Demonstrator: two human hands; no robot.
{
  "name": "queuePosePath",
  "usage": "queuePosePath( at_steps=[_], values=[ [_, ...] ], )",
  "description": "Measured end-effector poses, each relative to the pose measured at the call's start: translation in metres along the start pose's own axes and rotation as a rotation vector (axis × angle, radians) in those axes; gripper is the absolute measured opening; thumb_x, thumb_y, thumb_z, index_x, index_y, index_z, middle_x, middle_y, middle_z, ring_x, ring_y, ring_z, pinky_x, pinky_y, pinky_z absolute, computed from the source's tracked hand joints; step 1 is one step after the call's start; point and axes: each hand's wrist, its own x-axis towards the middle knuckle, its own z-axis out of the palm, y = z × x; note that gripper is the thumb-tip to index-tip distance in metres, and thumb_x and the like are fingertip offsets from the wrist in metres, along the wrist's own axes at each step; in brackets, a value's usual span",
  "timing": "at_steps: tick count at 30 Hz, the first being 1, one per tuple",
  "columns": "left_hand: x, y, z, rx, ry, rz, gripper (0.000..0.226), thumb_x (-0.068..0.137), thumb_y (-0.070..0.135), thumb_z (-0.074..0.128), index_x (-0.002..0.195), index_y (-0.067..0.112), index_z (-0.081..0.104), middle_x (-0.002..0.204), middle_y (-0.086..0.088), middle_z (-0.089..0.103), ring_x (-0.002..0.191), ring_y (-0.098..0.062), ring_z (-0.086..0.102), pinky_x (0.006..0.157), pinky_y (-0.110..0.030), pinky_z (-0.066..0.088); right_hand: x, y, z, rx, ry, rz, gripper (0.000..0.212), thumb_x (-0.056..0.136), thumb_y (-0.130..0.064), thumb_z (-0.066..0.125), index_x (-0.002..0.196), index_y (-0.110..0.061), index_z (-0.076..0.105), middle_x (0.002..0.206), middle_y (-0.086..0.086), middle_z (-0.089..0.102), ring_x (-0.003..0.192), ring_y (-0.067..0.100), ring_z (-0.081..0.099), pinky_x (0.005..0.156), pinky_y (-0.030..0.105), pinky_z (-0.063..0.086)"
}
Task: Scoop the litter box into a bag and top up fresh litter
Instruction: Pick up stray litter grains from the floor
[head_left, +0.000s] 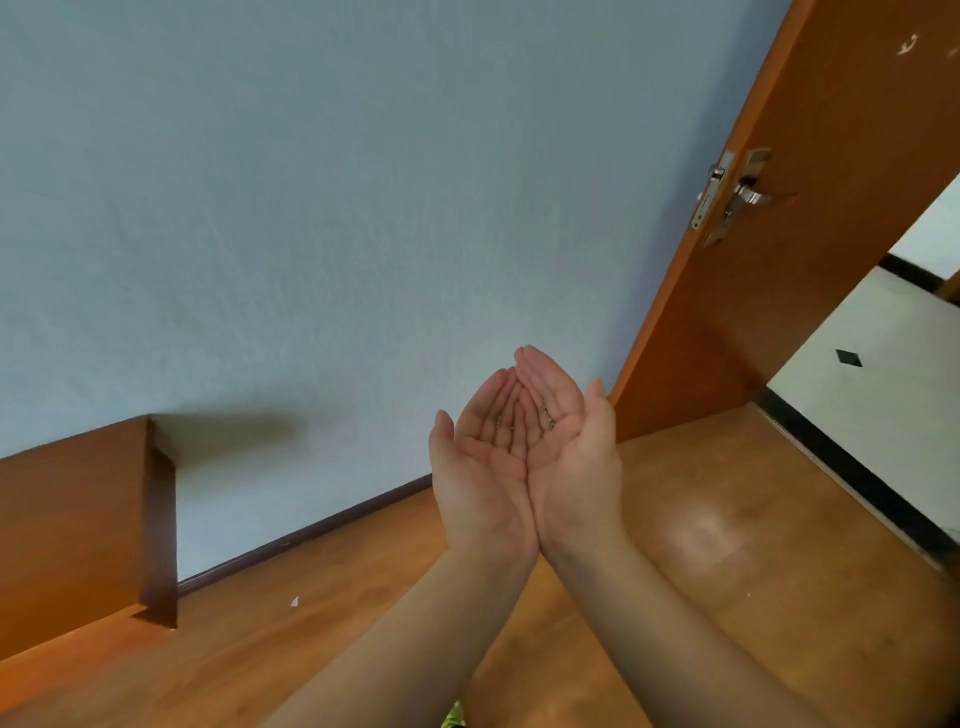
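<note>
My left hand (480, 467) and my right hand (569, 457) are held up side by side in front of me, palms up and cupped, their inner edges touching. A few tiny dark grains (545, 415) lie on the fingers of both hands. Neither hand grips anything. No litter box, scoop, bag or litter supply is in view.
A pale blue wall (337, 208) fills the upper view. An open brown door (810, 234) with a metal handle (748, 195) stands at the right, a white tiled floor (872, 374) beyond it. A wooden cabinet (78, 530) stands at the left on the wood floor (727, 571).
</note>
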Motion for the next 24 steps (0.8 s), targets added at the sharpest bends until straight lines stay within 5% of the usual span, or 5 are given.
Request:
queuePosePath(
  at_steps=[24],
  values=[
    [0.201, -0.06, 0.107, 0.05, -0.094, -0.023, 0.055, 0.103, 0.039, 0.03, 0.122, -0.002, 0.062, 0.12, -0.019, 0.068, 0.111, -0.028, 0.067, 0.103, -0.041, 0.046, 0.215, -0.069, -0.045, 0.168, 0.065, -0.092, 0.06, 0.102, -0.046, 0.02, 0.122, -0.009, 0.063, 0.122, 0.007, 0.067, 0.118, 0.022, 0.061, 0.111, 0.041, 0.037]
  ],
)
